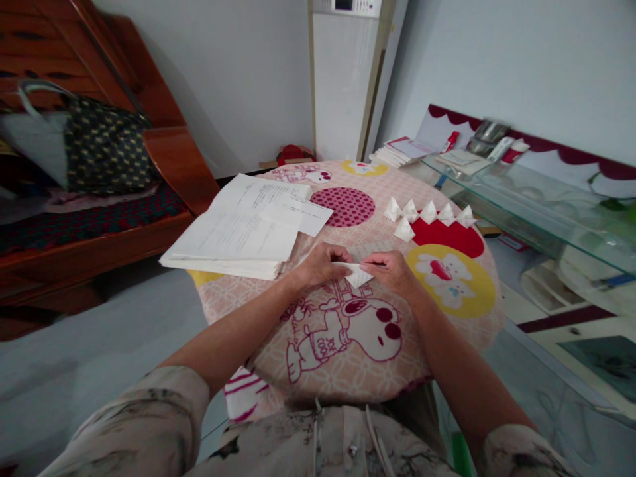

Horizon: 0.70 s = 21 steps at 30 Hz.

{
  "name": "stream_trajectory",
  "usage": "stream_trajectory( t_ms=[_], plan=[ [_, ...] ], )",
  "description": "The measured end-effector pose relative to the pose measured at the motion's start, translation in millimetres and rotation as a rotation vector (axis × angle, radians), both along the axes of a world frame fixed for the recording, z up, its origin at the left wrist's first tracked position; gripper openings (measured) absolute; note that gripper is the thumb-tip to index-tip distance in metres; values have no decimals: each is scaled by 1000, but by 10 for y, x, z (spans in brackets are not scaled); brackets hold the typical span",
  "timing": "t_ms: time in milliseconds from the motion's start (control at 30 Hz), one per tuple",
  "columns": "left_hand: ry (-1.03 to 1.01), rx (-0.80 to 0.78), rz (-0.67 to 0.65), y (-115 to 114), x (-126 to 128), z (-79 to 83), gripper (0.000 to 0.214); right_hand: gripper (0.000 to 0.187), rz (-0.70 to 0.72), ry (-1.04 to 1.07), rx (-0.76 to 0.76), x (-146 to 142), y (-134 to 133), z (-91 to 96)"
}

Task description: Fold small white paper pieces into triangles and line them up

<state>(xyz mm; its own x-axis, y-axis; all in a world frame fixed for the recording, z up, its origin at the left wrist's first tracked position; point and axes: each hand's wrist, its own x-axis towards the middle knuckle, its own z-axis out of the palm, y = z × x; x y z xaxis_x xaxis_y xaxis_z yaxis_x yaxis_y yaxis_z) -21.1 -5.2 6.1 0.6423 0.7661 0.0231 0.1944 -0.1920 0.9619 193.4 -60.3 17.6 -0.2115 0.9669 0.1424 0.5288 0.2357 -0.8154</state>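
Between both hands, over the near middle of the round table, is a small folded white paper that comes to a point at its lower edge. My left hand pinches its left side with thumb and fingers. My right hand grips the upper right corner, fingers closed. To the left lies a thick stack of printed sheets, with a smaller loose paper on its right edge. Several folded white paper pieces stand in a row at the right, with one more piece just in front of them.
A patterned cloth covers the table. Along the right runs a glass shelf carrying small items and a red-white cup. A pile of papers is at the back. At left, a wooden bench holds a dark patterned bag.
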Motion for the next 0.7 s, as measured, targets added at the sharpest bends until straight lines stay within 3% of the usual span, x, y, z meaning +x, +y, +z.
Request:
stream_trajectory(
  t_ms=[700],
  plan=[
    [-11, 21, -32, -42, 10, 54, 8, 28, 15, 167, -133, -5, 55, -96]
  ],
)
